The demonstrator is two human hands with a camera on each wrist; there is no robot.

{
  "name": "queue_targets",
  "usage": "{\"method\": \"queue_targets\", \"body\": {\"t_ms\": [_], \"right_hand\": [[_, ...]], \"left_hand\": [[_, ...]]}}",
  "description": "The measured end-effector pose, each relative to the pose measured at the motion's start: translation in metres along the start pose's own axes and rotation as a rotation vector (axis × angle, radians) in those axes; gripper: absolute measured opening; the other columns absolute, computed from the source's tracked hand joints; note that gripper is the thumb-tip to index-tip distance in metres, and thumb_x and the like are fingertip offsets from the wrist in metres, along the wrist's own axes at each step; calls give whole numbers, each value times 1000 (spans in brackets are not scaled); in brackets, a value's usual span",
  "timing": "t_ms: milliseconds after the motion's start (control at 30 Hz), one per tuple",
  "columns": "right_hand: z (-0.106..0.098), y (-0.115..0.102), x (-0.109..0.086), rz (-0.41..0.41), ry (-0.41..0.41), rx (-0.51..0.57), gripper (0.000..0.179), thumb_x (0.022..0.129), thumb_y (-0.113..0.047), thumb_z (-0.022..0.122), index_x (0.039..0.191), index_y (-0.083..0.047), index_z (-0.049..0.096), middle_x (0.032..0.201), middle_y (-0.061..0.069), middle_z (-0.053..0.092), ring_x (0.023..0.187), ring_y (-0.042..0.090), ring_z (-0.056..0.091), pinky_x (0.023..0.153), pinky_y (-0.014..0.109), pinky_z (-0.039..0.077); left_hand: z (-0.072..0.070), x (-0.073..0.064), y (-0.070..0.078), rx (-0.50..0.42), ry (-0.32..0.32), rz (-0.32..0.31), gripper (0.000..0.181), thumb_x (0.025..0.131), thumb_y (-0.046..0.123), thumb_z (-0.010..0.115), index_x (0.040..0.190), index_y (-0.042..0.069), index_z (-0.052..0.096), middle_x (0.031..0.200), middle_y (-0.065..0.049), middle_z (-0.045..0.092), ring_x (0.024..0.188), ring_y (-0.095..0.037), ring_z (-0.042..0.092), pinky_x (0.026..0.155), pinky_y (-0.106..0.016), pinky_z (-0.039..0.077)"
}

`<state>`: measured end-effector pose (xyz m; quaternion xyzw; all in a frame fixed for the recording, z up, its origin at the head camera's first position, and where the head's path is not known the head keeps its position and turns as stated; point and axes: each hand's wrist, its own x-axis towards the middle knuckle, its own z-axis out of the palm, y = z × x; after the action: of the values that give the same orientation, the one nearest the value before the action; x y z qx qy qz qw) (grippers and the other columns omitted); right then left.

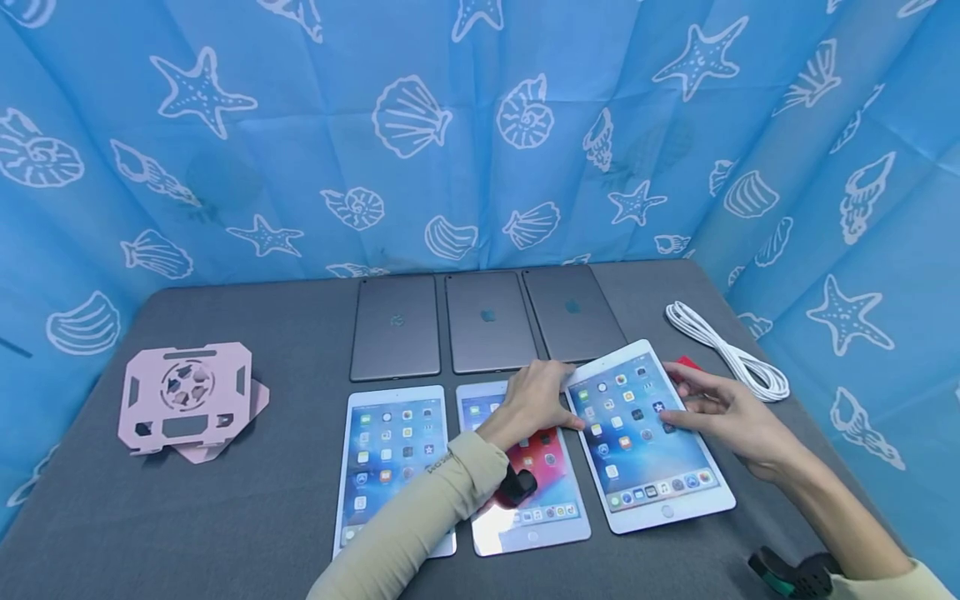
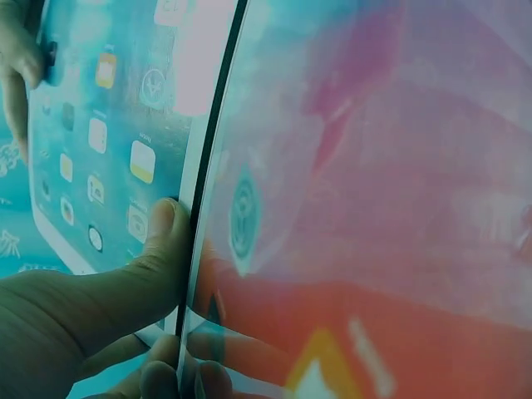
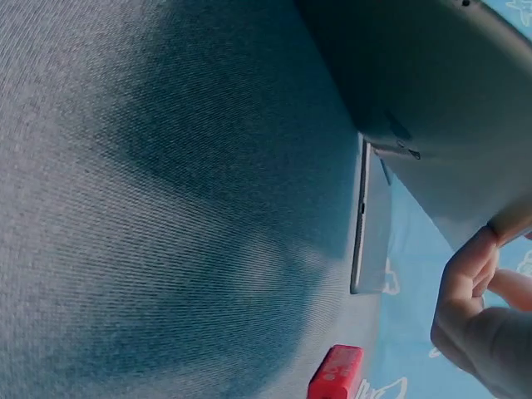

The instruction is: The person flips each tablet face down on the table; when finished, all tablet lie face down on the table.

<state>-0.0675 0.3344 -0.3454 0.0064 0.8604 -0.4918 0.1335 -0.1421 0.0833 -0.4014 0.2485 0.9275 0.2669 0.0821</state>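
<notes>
**Tablet Angled Between Two Hands Above Row of Screens**

With the held tablet [image 1: 645,454] taken as the clock's centre, a pink stand [image 1: 220,387] is set at nine o'clock on the grey cloth [image 1: 277,517], well apart from the screens. Nearer, also towards nine, the left white tablet [image 1: 386,462] and the middle white tablet [image 1: 551,479] are laid face up, presumably so their lit displays can be read. Three dark tablets [image 1: 491,325] are lined up face down between ten and eleven, apparently grouped by colour. The held tablet's left edge is pinched by the left hand [image 1: 534,396], thumb in front and fingers behind, parted only by its thickness. Its right edge is gripped likewise by the right hand [image 1: 727,421], probably so weight is shared and the screen is left visible. Whether its lower edge is rested on the cloth cannot be told. A red object [image 3: 337,374] is glimpsed at one o'clock; towards two, a white cable [image 1: 726,348] is bundled, likely against tangling
</notes>
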Motion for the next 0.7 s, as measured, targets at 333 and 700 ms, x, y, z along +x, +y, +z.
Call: {"method": "queue_targets", "body": {"t_ms": [333,700], "right_hand": [[-8,-1,-7,-34,-85,175,66,104,-7,57,163,-15,28,126,2,51,100,6,70,80,29,60],[-2,-7,-13,-135,-81,201,63,102,-1,55,158,-23,36,127,-5,55,103,7,64,85,21,54]], "left_hand": [[12,2,9,-172,25,17,81,73,33,94,143,11,59,98,-1,72,74,-4,55,63,-16,43],[25,2,23,-221,2,42,90,81,32,89,155,7,44,111,-2,76,72,-4,56,58,-15,40]]}}
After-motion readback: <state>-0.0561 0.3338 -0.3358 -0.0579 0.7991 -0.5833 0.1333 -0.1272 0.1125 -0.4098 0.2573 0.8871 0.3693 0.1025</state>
